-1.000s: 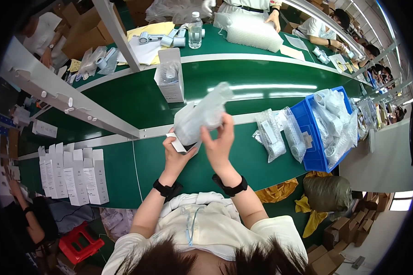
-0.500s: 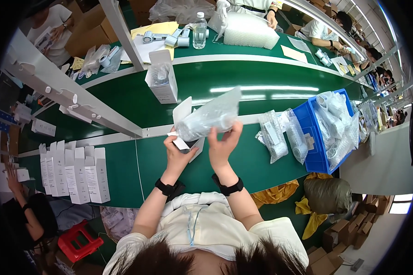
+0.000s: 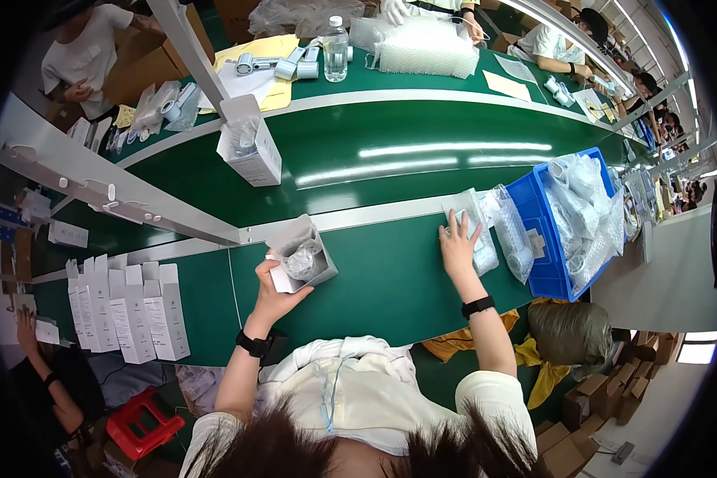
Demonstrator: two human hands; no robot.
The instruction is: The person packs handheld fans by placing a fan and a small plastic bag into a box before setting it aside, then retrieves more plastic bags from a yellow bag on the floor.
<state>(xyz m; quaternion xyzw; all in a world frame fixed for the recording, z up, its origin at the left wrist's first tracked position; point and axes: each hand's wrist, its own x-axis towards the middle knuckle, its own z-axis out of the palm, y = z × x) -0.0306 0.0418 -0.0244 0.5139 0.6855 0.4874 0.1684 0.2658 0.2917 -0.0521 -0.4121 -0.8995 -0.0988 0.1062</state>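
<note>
My left hand is wrapped round an open white carton that stands tilted on the green bench. Inside the carton sits a bubble-wrapped item, its rounded top showing at the opening. To the right, my right hand lies with spread fingers on a clear bubble-wrap packet, partly covering it. A second bubble-wrap packet is beside that one, against a blue plastic bin full of wrapped pale items.
Several upright white cartons stand in rows at the left. Another open carton with a wrapped item rests beyond the metal rail. A slanted metal post rises at left. Across the bench are a water bottle and co-workers.
The bubble-wrapped item has gone from my right hand down into the carton. My right hand has moved right onto a packet; my left hand has shifted slightly left and down with the carton.
</note>
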